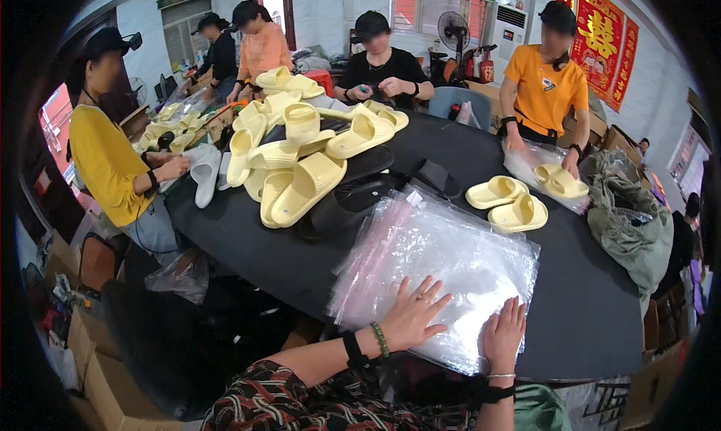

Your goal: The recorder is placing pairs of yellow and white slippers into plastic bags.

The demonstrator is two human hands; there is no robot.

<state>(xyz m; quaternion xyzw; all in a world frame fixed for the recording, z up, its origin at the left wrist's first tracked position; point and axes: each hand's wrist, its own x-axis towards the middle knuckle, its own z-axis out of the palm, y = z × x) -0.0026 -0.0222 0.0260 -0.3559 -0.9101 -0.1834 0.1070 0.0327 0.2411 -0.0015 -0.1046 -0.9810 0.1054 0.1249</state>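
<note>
My left hand (412, 312) lies flat with fingers spread on a stack of clear plastic bags (443, 262) at the near edge of a round black table (263, 258). My right hand (503, 335) rests flat on the same stack, a little to the right, fingers together. Neither hand grips anything. A pair of pale yellow slippers (508, 202) lies just beyond the bags. A big heap of the same yellow slippers (300, 149) is piled at the table's middle left.
Several other people work around the table: one in yellow (109, 160) at left, one in black (383, 70) at the back, one in orange (544, 89) bagging slippers (559, 181) at right. A green cloth bundle (631, 220) sits at right. Cardboard boxes (105, 378) stand lower left.
</note>
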